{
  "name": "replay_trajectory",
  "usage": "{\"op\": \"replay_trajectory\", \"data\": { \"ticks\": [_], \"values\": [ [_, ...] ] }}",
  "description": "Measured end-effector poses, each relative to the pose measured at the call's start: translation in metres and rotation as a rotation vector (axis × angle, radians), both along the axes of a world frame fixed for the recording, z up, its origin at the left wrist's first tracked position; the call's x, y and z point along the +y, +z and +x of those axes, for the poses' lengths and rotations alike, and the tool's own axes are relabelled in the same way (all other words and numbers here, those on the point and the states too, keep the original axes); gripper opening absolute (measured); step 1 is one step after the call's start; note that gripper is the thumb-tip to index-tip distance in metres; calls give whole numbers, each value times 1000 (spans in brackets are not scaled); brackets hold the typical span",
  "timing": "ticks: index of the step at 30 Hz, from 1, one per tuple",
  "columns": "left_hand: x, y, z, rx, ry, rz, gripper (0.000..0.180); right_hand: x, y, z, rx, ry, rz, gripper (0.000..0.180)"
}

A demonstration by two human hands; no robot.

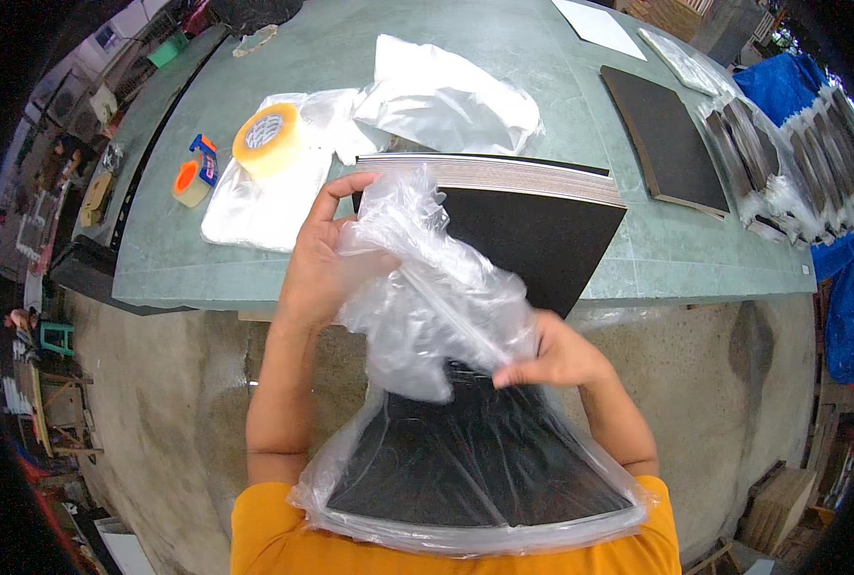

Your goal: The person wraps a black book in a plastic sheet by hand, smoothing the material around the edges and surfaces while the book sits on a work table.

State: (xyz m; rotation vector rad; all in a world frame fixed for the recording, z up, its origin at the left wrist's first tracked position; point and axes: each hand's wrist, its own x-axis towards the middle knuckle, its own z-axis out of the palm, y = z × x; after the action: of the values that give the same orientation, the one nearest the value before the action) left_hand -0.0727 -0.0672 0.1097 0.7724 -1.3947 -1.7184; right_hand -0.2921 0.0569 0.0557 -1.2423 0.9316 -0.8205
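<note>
The bag (436, 287) is thin, clear plastic, crinkled and glossy. The panel (475, 465) inside looks smooth. The stack (542, 235) has a matt face and finely layered edges, like paper or board. The table (570, 125) is smooth with a soft sheen. The tape (268, 144) is glossy plastic, the shirt (269, 527) matt cloth, the tarp (781, 81) creased plastic, the floor (685, 393) concrete-like, shiny in patches.

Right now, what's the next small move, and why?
Probably spread the bunched clear plastic flat before folding it: it's crumpled between both hands, the right hand gripping its lower end, the left hand against its upper side, while the black sheet below is already covered by clear film.
</note>
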Motion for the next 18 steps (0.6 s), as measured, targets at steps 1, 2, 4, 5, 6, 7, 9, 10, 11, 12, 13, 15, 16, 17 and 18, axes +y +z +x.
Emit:
{"op": "replay_trajectory", "data": {
  "ticks": [1,2,4,5,6,7,9,10,11,12,13,15,16,17,18],
  "values": [
    [-2,-3,5,-77,-16,-35,65,3,2,-1,109,136,-65,64],
    [-3,-7,4,-163,-63,-139,62,3,6,-2,140,108,-190,61],
    [-3,-19,-2,-335,-162,-348,57,-1,13,-4,95,-9,-265,49],
    [-2,-22,-5,-388,-154,-397,55,-2,13,-5,19,-96,-215,41],
    [1,-26,-8,-441,-146,-447,52,-3,16,-6,126,-137,-220,21],
    [3,-27,-10,-494,-136,-498,50,-3,19,-4,174,-148,-235,17],
    [5,-25,-10,-541,-112,-516,47,-1,23,1,268,-167,-264,10],
    [6,-22,-12,-548,-101,-528,48,0,18,-1,301,-189,-365,9],
    [8,-18,-14,-556,-90,-540,48,3,16,-2,247,-264,-291,10],
    [12,-13,-15,-671,34,-728,48,5,15,-1,193,-339,-217,11],
    [20,-8,-15,-786,160,-914,48,6,11,-2,136,-413,-141,11],
    [33,-11,-17,-785,181,-944,48,4,0,-2,124,-404,-80,10],
    [38,-16,-18,-674,81,-788,48,3,-5,1,171,-367,-43,9],
    [43,-21,-20,-560,-18,-632,48,4,-11,4,219,-331,-7,8],
    [48,-24,-26,-464,-123,-623,48,6,-21,9,165,-278,-56,8]
  ]
}}
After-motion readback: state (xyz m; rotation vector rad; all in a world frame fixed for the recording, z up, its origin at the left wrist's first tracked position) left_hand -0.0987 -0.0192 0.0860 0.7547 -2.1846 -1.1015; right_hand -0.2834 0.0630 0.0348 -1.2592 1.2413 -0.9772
